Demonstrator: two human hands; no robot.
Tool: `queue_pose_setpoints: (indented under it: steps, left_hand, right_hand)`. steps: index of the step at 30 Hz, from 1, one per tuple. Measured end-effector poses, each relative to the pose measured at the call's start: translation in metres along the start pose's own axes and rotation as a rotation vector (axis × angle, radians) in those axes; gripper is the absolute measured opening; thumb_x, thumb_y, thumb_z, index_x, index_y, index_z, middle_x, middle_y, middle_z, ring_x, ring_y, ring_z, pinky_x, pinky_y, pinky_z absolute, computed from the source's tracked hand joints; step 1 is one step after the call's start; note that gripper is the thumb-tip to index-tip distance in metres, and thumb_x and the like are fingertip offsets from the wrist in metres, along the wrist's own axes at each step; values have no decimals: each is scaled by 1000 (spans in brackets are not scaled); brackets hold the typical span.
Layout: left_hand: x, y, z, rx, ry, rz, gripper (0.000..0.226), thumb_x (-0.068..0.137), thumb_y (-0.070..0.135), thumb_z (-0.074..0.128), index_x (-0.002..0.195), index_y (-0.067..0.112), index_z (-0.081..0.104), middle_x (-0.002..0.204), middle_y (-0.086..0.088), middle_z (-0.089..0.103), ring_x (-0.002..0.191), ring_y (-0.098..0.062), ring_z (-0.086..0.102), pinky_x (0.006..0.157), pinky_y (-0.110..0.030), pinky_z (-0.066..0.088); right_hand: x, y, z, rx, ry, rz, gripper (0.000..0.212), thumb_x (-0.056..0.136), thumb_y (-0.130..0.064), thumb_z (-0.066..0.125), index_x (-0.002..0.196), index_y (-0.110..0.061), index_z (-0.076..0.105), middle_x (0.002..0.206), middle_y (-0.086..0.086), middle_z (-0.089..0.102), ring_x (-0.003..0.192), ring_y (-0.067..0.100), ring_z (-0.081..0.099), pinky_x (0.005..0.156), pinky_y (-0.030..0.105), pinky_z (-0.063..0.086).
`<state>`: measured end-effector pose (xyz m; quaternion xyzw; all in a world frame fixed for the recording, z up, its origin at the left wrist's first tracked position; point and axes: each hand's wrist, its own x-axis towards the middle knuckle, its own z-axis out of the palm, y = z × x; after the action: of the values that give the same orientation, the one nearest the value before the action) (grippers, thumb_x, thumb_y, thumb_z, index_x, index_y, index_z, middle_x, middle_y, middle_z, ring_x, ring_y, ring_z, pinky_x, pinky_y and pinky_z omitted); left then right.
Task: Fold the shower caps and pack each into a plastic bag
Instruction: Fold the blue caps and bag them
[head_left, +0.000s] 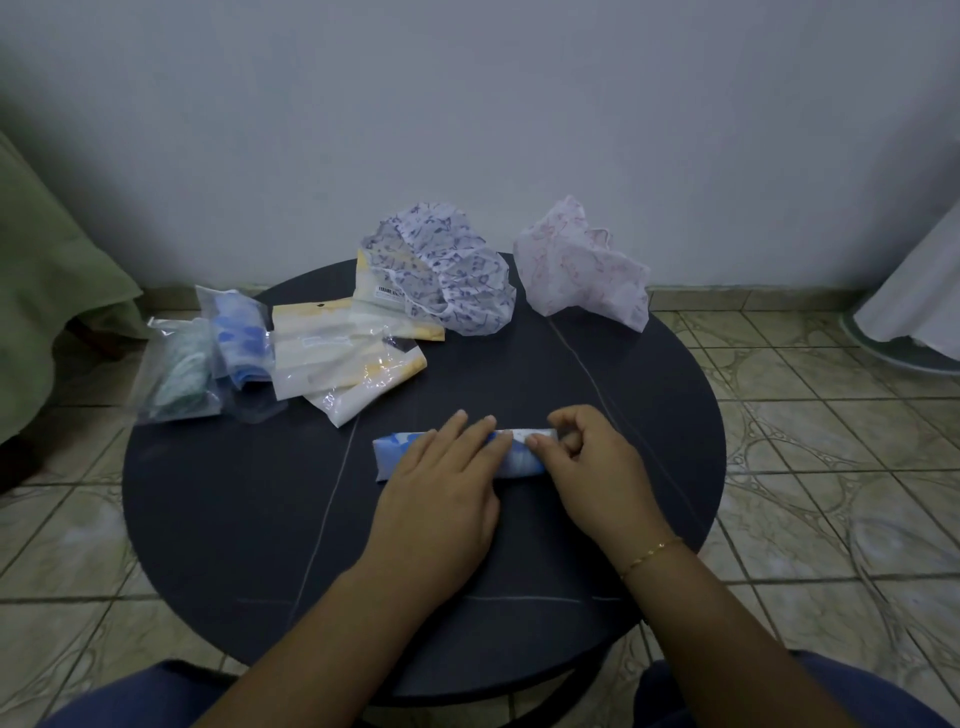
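A blue and white shower cap (397, 453), folded into a narrow strip, lies across the middle of the round dark table (249, 509). My left hand (441, 493) lies flat on it with straight fingers, pressing its middle. My right hand (587, 467) pinches the strip's right end between thumb and curled fingers. An unfolded purple-patterned cap (447, 275) and a pink-patterned cap (576, 265) sit at the table's far side. Two packed bags, one with a green cap (176, 379) and one with a blue cap (241, 338), lie at the left edge.
Several plastic bags with yellow print (337, 358) lie left of centre, one under the purple cap. A green cloth (47, 280) hangs at the far left and a white cloth (919, 296) at the right. Tiled floor surrounds the table.
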<state>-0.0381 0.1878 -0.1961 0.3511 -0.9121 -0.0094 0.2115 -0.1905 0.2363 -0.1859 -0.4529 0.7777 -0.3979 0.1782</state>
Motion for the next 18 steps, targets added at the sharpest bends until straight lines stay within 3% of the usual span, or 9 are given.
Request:
queue_pose_setpoints:
  steps: [3,7,8,10,12,13,15,16,18]
  left_hand:
    - [-1,-1,2,44,-74,-12,54,79,25,35,125,15,61,130,-4,60,121,-23,56,100,-42,40]
    - [-1,-2,3,42,-127,-19,55,78,26,36,126,13,60,130,-4,60,120,-24,56,100,-43,39]
    - [-1,-3,4,45,-139,-12,55,79,27,36,126,13,59,131,-4,59,121,-24,56,100,-43,39]
    - [-3,-5,6,57,-159,12,54,83,31,36,128,12,58,133,-4,57,124,-23,53,104,-41,36]
    - [-5,-6,7,47,-193,31,55,87,33,33,133,11,53,139,-5,51,129,-23,47,113,-36,28]
    - [-5,-6,6,23,-224,26,58,89,35,29,139,12,45,145,-3,43,134,-22,39,115,-35,21]
    - [-4,-5,3,-64,-255,-6,66,87,42,7,149,20,15,155,7,9,143,-13,5,116,-27,-2]
    - [-4,-5,3,-91,-249,-21,68,83,46,-3,148,25,0,153,12,-6,141,-7,-11,112,-23,-13]
    - [-4,-6,4,-103,-250,-37,72,76,49,-12,145,28,-13,149,18,-19,136,-1,-24,107,-18,-21]
  right_hand:
    - [1,-2,3,-135,0,-33,29,89,-39,56,112,-22,57,81,-10,55,93,15,54,88,38,46]
    - [-5,-7,11,-363,197,-261,31,90,-32,52,111,-13,65,112,3,61,109,24,54,90,37,42]
    - [-7,-11,13,-362,161,-315,43,91,-36,41,118,-11,63,124,6,59,119,26,51,96,38,39]
    - [-12,-19,18,-360,-68,-366,75,84,-47,7,141,-12,41,150,2,35,142,16,24,115,32,15]
    - [-18,-21,21,-423,-254,-365,88,71,-47,-11,150,-17,15,158,-4,11,144,5,-1,116,25,-7]
    - [-19,-20,22,-451,-296,-358,90,68,-46,-13,151,-18,7,159,-6,5,143,2,-7,115,24,-11]
    - [-19,-17,23,-471,-332,-338,90,65,-46,-14,150,-18,-3,159,-7,-1,139,-3,-12,115,24,-13]
    - [-18,-17,23,-473,-345,-327,90,64,-46,-14,150,-19,-5,159,-7,-3,138,-4,-13,115,24,-13]
    - [-17,-17,22,-479,-370,-316,90,63,-46,-13,149,-20,-7,159,-8,-5,134,-7,-16,115,24,-12]
